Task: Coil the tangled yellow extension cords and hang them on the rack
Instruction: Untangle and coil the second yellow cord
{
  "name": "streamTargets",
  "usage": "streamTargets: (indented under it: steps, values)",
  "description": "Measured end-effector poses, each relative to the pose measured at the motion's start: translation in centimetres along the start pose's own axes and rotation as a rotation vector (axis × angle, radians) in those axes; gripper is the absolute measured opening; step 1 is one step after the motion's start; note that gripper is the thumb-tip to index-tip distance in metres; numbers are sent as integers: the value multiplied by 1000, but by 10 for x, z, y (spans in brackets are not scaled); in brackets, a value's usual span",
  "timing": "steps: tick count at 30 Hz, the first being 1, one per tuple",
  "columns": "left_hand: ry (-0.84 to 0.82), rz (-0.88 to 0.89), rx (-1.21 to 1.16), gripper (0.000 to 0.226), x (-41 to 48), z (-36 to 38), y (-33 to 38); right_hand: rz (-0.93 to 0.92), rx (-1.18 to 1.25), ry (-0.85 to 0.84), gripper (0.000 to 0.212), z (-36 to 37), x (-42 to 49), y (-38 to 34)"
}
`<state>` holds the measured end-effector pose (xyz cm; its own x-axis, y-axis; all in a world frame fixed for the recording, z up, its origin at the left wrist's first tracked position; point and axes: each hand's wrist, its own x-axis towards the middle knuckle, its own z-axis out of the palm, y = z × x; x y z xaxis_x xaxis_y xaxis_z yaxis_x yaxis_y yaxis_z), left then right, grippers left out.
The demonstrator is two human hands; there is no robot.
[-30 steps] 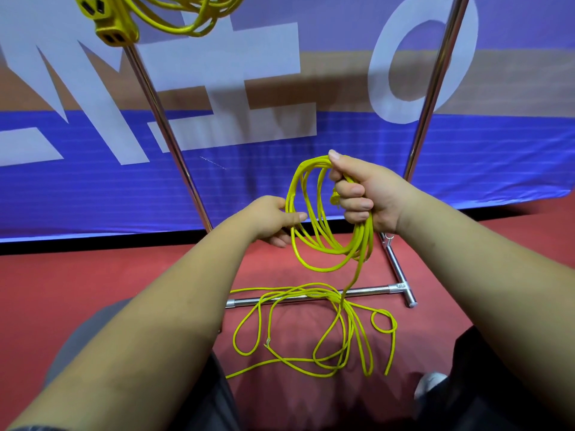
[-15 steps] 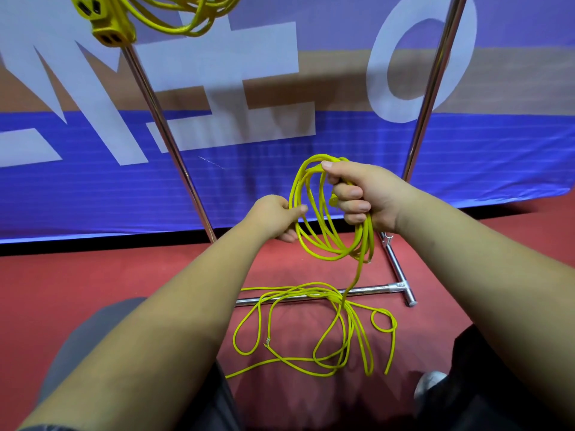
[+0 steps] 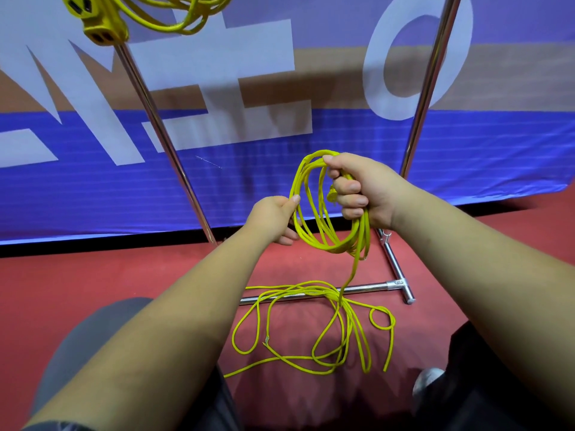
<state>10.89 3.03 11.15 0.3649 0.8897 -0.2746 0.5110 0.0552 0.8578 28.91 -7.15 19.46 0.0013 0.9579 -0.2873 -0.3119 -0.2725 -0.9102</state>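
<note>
My right hand (image 3: 362,190) is closed around the top of a partly wound yellow extension cord coil (image 3: 314,213), held in front of the rack. My left hand (image 3: 275,219) pinches the coil's left side between thumb and fingers. A single strand drops from the coil to the loose tangled cord (image 3: 311,325) lying in loops on the red floor across the rack's base bar (image 3: 357,289). Another yellow cord with a power strip (image 3: 99,17) hangs at the top left of the rack.
Two slanted chrome rack posts (image 3: 161,132) (image 3: 429,85) rise in front of a blue, white and tan banner (image 3: 249,88). The red floor (image 3: 93,275) spreads left of the rack. My knees and a shoe (image 3: 426,381) fill the bottom edge.
Both hands and the coil rose slightly and drew together. My left hand moved from just touching the loops to pinching the coil's left side.
</note>
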Motion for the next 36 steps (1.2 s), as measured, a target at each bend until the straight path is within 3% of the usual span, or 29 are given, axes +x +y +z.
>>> streamTargets:
  steps: [4, 7, 11, 14, 16, 19, 23, 27, 32, 36]
  values:
    - [44, -146, -41, 43, 4, 9, -1, -18, 41, 90, 31, -3, 3, -1]
    - [-179, -264, 340, 32, 0, 19, -23, -34, 89, 147, 31, -10, 5, -1]
    - [-557, -10, 955, 67, -15, 48, -45, -32, 157, 190, 31, -18, 5, -1]
    - [-636, 75, 950, 81, -18, 80, -61, -30, 181, 197, 31, -23, 3, -3]
    - [-639, 88, 905, 74, -22, 104, -74, -29, 179, 198, 31, -26, 1, -5]
    - [-616, 97, 844, 49, -24, 135, -102, -29, 165, 196, 31, -30, -1, -7]
    - [-460, 177, 706, 24, -22, 146, -119, -36, 148, 204, 30, -32, -1, -10]
    - [-271, 203, 598, 21, -8, 118, -108, -50, 61, 202, 31, -35, -2, -17]
    - [-96, 222, 464, 22, 10, 51, -42, -101, -175, 218, 38, -36, -4, -19]
    - [53, 313, 546, 30, 18, -14, 29, -150, -174, 226, 43, -34, -5, -23]
